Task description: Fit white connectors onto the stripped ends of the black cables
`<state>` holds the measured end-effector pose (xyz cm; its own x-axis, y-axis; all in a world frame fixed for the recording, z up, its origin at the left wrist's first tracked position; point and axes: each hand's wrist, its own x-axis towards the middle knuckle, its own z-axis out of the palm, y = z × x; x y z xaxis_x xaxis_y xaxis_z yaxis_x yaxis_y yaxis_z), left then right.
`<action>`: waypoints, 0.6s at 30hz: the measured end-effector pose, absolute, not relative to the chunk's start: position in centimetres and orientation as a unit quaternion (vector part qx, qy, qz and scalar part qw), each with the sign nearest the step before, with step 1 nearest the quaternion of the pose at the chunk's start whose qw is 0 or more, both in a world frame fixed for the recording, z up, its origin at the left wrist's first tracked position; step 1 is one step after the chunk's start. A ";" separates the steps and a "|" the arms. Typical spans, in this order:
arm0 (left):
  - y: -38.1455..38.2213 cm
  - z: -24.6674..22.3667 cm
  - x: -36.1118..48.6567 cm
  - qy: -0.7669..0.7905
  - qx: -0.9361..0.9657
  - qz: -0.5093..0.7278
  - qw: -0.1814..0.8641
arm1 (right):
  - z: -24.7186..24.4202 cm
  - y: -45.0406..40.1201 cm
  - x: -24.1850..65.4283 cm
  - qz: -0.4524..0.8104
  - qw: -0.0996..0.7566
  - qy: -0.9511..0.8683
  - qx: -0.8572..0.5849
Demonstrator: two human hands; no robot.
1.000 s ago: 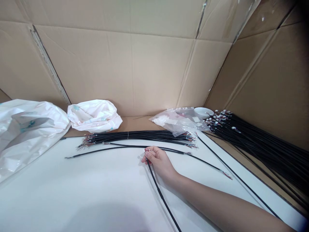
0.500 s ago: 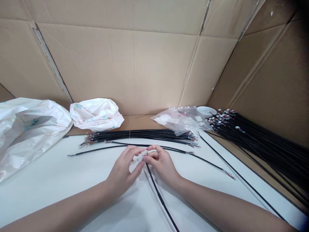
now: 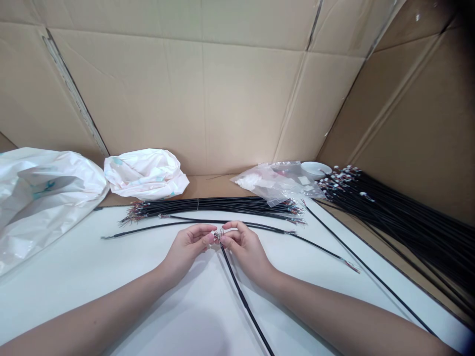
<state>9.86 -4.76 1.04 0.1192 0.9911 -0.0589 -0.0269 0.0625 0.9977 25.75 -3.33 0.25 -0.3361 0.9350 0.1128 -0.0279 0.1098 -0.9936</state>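
— Black cable [image 3: 243, 296]: where is it?

— It lies on the white tabletop [image 3: 92, 287], running from the bottom of the view up to the person's hands, with its end of fine coloured wires lifted between them.

— And the hands?

— The left grip [image 3: 187, 247] and the right grip [image 3: 247, 249] are both closed, their fingertips pinching that end from either side. Whatever sits at the very tip is too small to tell.

— What lies around them?

— A loose cable [image 3: 185, 223] passes just behind the hands, and a tied bundle of black cables [image 3: 211, 206] lies beyond it. A crumpled white plastic sack [image 3: 144, 174] sits back on the left, while a clear plastic bag [image 3: 267, 183] and a white bowl [image 3: 315, 170] sit beside a larger heap of cables [image 3: 404, 222] on the right
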 end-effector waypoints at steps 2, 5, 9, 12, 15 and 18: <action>-4.7 1.0 9.8 0.482 0.494 0.465 0.554 | 0.1 -3.2 25.7 0.558 0.438 -0.596 -0.377; -4.8 0.9 9.7 0.485 0.492 0.466 0.552 | 0.0 -3.2 25.7 0.564 0.437 -0.590 -0.378; -4.8 0.9 9.7 0.480 0.490 0.470 0.555 | 0.1 -3.2 25.6 0.562 0.441 -0.591 -0.375; -4.8 0.9 9.7 0.475 0.495 0.469 0.556 | 0.2 -3.2 25.6 0.553 0.444 -0.594 -0.380; -4.9 0.9 9.8 0.472 0.511 0.465 0.548 | 0.4 -3.3 25.5 0.545 0.442 -0.601 -0.382; -5.0 1.0 9.8 0.465 0.522 0.464 0.544 | 0.6 -3.5 25.6 0.537 0.442 -0.607 -0.384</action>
<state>9.78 -4.97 0.98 0.1371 0.9903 -0.0217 -0.0207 0.0247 0.9995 25.59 -3.48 0.58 -0.3142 0.9412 0.1239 -0.0071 0.1282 -0.9917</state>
